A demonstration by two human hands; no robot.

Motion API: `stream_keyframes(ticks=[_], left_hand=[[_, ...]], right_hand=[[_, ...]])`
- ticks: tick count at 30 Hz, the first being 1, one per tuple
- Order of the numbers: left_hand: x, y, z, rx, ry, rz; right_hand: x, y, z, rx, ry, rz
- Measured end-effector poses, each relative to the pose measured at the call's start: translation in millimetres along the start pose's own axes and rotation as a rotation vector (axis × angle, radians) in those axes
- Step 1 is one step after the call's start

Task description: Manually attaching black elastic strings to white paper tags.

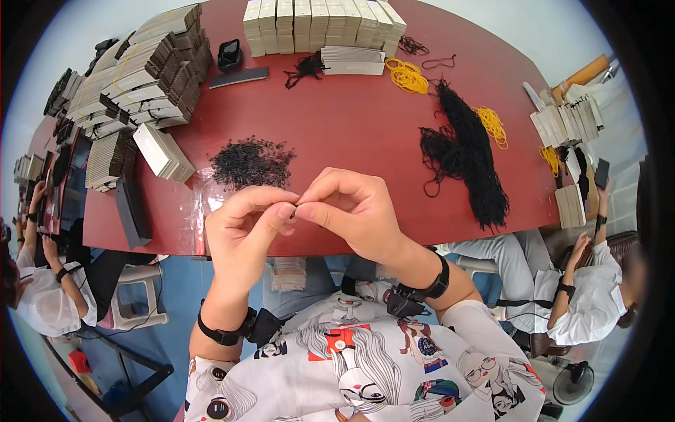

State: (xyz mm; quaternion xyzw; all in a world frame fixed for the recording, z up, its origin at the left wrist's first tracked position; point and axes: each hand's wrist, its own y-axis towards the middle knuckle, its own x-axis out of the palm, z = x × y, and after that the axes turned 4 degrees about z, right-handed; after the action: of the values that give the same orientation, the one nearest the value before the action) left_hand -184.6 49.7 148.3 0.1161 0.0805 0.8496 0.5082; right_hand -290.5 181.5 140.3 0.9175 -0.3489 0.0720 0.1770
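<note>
Red table [365,126] fills the upper half of the view. Stacks of pale cards [323,24] at 12 o'clock, more card stacks [133,77] at 10 o'clock, smaller stack [566,119] at 2 o'clock. Long bundle of black cords [467,158] at 1–2 o'clock from the hands, yellow rubber bands [408,76] just above it. Heap of small black loops [252,162] at 11 o'clock, just above the hands, on a clear plastic sheet. Co-workers sit at 9 and 3 o'clock, each with hands on their own work.

Left hand [242,225] and right hand [351,207] meet at frame centre, over the near table edge. Both are pinched closed, thumb and forefinger tips touching, on one small black piece [297,206] between them; it is too small to tell loop from cord end.

Judgement: mid-step, fine fingertip work on a single piece drawn from the loop heap, likely opening or threading it. Next move calls for a steady pinch on both sides and a small, controlled pull or twist; no card is in hand, so one has to come from a stack.
</note>
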Motion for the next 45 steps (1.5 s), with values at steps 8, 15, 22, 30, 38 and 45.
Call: stream_keyframes(ticks=[8, 15, 22, 30, 38, 45], left_hand=[[14.8, -7.3, -15.9, 0.011, 0.034, 0.037], [26.1, 4.5, -21.7, -0.101, -0.049, 0.221], [33.7, 3.3, -16.7, -0.033, 0.141, 0.273], [23.9, -5.4, -17.9, -0.057, 0.413, 0.208], [4.2, 14.4, -32.6, 0.605, 0.657, -0.139], [10.5, 9.4, -41.7, 0.666, 0.721, -0.05]], right_hand=[[-16.8, 17.5, -22.9, -0.227, -0.625, -0.239], [-17.9, 10.4, -8.4, 0.02, -0.571, 0.065], [-6.9, 2.7, 19.9, 0.428, 0.166, 0.053], [-11.3, 6.2, 9.7, 0.44, 0.203, 0.094], [-13.1, 8.9, -25.3, 0.118, -0.66, -0.145], [-13.2, 5.6, -21.7, -0.004, -0.794, -0.16]])
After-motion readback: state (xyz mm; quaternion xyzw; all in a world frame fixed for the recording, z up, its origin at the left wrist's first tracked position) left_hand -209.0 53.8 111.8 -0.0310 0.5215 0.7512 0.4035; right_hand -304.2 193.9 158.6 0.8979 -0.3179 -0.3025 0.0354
